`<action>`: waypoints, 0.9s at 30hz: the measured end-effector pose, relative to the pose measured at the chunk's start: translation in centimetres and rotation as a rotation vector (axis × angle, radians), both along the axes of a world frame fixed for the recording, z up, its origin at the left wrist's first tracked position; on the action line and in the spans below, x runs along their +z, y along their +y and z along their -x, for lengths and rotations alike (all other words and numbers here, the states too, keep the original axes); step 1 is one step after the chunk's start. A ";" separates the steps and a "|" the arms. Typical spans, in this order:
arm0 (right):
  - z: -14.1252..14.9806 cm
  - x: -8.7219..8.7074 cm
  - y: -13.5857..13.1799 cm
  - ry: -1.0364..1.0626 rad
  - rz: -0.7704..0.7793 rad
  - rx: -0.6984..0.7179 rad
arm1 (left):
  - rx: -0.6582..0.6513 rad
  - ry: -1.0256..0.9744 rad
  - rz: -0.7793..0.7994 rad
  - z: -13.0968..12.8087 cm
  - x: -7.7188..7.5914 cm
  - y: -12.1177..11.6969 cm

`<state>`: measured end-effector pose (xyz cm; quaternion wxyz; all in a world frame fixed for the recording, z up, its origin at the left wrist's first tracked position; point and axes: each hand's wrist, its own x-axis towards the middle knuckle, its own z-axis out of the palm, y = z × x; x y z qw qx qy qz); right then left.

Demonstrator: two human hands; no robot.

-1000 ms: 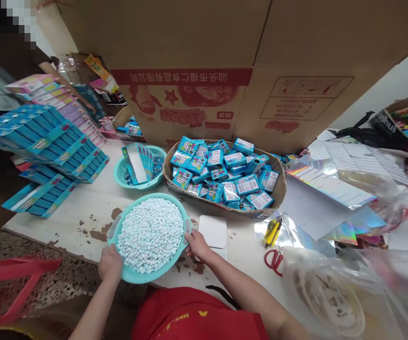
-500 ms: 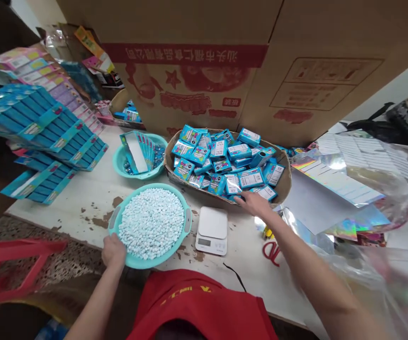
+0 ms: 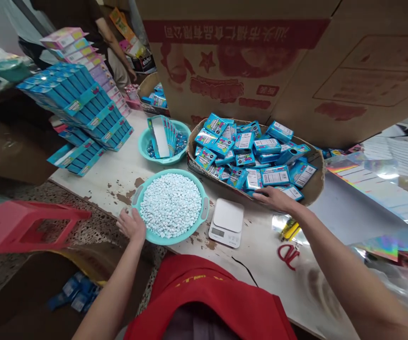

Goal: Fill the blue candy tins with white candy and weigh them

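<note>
A teal basin (image 3: 206, 212) full of small pale candies stands near the table's front edge. My left hand (image 3: 132, 225) is at its left side, fingers spread and holding nothing; whether they touch the rim is hard to see. Behind the white digital scale (image 3: 228, 215) sits a cut-down cardboard tray (image 3: 315, 189) heaped with small blue candy boxes (image 3: 244, 141). My right hand (image 3: 276, 198) is closed over the tray's near rim, its fingers among the nearest boxes and the thumb side lower. The fingertips are partly hidden.
A second teal bowl (image 3: 143, 148) holds flat cartons and blue-wrapped pieces. Stacked blue display boxes (image 3: 80, 111) stand at left. Red scissors (image 3: 289, 257) and yellow cutters (image 3: 291, 230) lie at right. A large carton (image 3: 232, 71) walls the back. Another person's arm (image 3: 114, 42) shows behind.
The view has swung left, bringing a person and a floor carton into sight. My left hand's fingers have come away from under the basin's rim and spread. My right hand stays at the tray's edge.
</note>
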<state>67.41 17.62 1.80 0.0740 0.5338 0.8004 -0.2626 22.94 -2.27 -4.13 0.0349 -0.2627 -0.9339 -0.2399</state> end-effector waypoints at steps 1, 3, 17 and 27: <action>-0.1 -0.4 0.0 -0.008 0.022 -0.007 | -0.042 0.060 -0.020 -0.9 0.6 0.3; -0.1 -1.1 0.2 -0.037 0.071 -0.024 | -0.264 0.156 -0.019 -3.2 1.9 1.3; 0.4 -0.4 2.6 -0.215 -0.019 0.119 | -0.930 0.261 0.295 -8.8 2.4 7.7; -1.1 0.6 2.6 -0.258 0.050 -0.006 | -0.825 0.120 0.149 -7.3 1.7 8.9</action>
